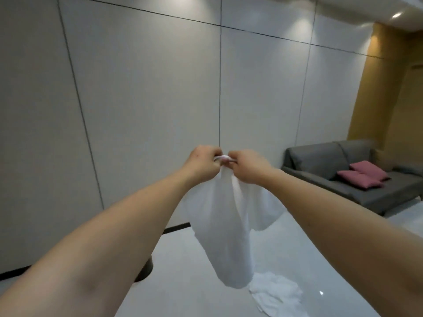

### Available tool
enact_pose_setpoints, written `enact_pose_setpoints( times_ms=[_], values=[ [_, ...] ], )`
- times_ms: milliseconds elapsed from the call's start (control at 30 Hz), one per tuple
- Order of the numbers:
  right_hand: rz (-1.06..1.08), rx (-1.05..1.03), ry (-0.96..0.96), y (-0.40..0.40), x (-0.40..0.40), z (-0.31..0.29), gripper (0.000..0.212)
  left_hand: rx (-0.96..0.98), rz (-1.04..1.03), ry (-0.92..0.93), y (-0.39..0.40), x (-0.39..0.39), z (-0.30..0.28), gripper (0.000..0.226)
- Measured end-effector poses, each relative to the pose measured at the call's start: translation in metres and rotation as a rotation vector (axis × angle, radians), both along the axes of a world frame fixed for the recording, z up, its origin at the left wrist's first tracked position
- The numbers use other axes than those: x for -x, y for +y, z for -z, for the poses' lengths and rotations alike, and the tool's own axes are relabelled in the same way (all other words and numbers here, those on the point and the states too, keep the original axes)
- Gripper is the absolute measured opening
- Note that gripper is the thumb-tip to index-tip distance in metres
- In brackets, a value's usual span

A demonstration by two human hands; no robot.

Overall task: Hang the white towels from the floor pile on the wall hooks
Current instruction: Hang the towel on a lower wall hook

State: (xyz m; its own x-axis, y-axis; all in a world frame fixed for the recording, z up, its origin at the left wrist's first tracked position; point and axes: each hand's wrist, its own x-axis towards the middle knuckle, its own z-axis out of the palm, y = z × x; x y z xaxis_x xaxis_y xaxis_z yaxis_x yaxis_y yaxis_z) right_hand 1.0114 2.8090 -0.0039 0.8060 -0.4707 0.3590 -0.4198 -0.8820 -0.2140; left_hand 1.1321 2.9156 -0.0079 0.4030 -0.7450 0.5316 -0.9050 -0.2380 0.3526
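A white towel (226,225) hangs in front of the grey panelled wall (142,99), bunched at its top edge. My left hand (203,161) and my right hand (247,165) are side by side, both closed on that top edge at the wall's vertical seam. A small pale hook (223,158) shows between my thumbs, with the towel's edge over or against it; I cannot tell which. Below, a pile of white towels (277,294) lies crumpled on the glossy white floor.
A grey sofa (338,179) with two pink cushions (364,175) stands at the right, along a yellow wall. A dark round object (146,268) sits on the floor by the wall, partly hidden behind my left forearm. Black skirting runs along the wall base.
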Motion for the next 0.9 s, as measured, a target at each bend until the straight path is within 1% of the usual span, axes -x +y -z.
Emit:
enact_pose_setpoints(
  times_ms=[100, 200, 300, 400, 467, 633, 800, 900],
  values=[
    [-0.13, -0.065, -0.06, 0.052, -0.069, 0.003, 0.034, -0.049, -0.168, -0.001, 0.071, -0.057, -0.003, 0.028],
    [-0.27, -0.054, -0.055, 0.105, -0.134, 0.004, 0.029, -0.084, -0.306, 0.014, 0.141, -0.106, -0.002, 0.035],
    [-0.399, -0.01, -0.064, 0.158, -0.199, 0.006, 0.019, -0.024, -0.451, 0.061, 0.21, -0.148, 0.004, 0.033],
    [-0.523, 0.009, -0.072, 0.211, -0.261, 0.009, 0.019, 0.037, -0.617, 0.107, 0.276, -0.184, 0.013, 0.04],
    [-0.596, 0.0, -0.069, 0.246, -0.3, 0.012, 0.021, 0.019, -0.715, 0.117, 0.318, -0.209, 0.019, 0.039],
    [-0.799, -0.025, -0.08, 0.335, -0.395, 0.019, 0.021, -0.053, -0.917, 0.073, 0.414, -0.266, 0.019, 0.04],
    [-0.994, -0.089, -0.07, 0.422, -0.479, 0.004, 0.016, -0.115, -1.126, 0.091, 0.497, -0.322, 0.0, 0.037],
    [-1.109, -0.114, -0.074, 0.474, -0.525, -0.005, 0.021, -0.142, -1.244, 0.08, 0.541, -0.348, -0.013, 0.035]
  ],
)
